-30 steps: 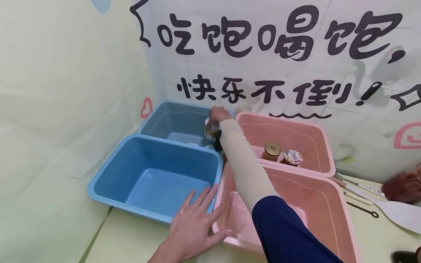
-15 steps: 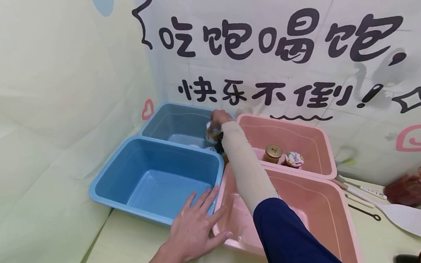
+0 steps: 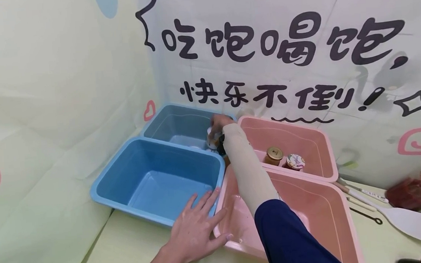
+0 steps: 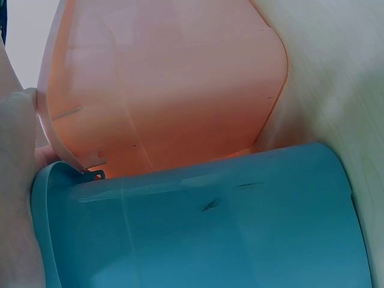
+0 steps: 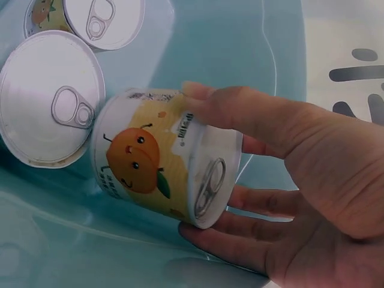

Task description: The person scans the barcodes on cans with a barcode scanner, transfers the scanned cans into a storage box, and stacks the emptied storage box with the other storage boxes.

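Note:
In the right wrist view, my right hand grips a tin can with a smiling orange fruit on its label, thumb on one side and fingers on the other. The can is tilted, its pull-tab lid toward the palm. Beside it in the far blue tub stand a silver-lidded can and another can. The head view shows this hand down inside that tub, partly covered by the sleeve. My left hand rests with spread fingers across the adjoining rims of the near blue tub and near pink tub.
Two jars, one gold-lidded and one with a patterned lid, stand in the far pink tub. Right of the tubs lie a white spatula and other thin utensils, near a red jar. A printed wall closes the back.
My right hand has sunk slightly lower into the far blue tub with the can. The left hand stays on the rims; the head view has shifted a little.

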`<control>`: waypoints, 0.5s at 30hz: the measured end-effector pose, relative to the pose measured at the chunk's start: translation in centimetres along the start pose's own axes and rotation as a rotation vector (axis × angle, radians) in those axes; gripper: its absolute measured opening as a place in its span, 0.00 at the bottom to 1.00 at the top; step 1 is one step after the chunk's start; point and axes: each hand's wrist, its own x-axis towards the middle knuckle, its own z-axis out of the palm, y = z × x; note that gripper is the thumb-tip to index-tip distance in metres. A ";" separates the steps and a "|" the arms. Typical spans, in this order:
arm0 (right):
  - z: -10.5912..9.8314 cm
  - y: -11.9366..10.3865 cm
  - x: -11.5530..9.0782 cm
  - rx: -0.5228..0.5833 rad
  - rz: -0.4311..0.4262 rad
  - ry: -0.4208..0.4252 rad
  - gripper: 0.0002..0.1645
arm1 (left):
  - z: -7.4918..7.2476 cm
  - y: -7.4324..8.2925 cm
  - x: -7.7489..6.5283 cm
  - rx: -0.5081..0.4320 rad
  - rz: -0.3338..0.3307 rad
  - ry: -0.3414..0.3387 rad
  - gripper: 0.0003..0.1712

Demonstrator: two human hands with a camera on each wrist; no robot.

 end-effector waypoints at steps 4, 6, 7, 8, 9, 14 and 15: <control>0.2 -0.2 -0.4 -0.003 -0.002 -0.009 0.29 | 0.0 0.0 -0.1 -0.013 -0.002 0.002 0.39; 0.3 -0.2 -0.5 0.003 0.008 -0.009 0.32 | 0.0 0.0 -0.2 -0.016 -0.003 0.005 0.39; 0.3 -0.3 -0.5 0.008 0.012 -0.010 0.32 | -0.1 0.0 -0.2 -0.017 -0.004 0.008 0.38; 0.3 -0.3 -0.5 0.003 0.017 -0.008 0.33 | -0.1 0.0 -0.2 -0.017 -0.005 0.011 0.38; 0.3 -0.3 -0.5 -0.003 0.020 -0.005 0.33 | -0.1 0.0 -0.2 -0.017 -0.005 0.012 0.38; 0.4 -0.4 -0.5 -0.019 0.037 0.010 0.32 | -0.1 0.1 -0.2 -0.007 0.000 0.015 0.38; 0.4 -0.4 -0.5 -0.006 0.043 0.012 0.31 | -0.1 0.1 -0.2 -0.004 0.001 0.017 0.38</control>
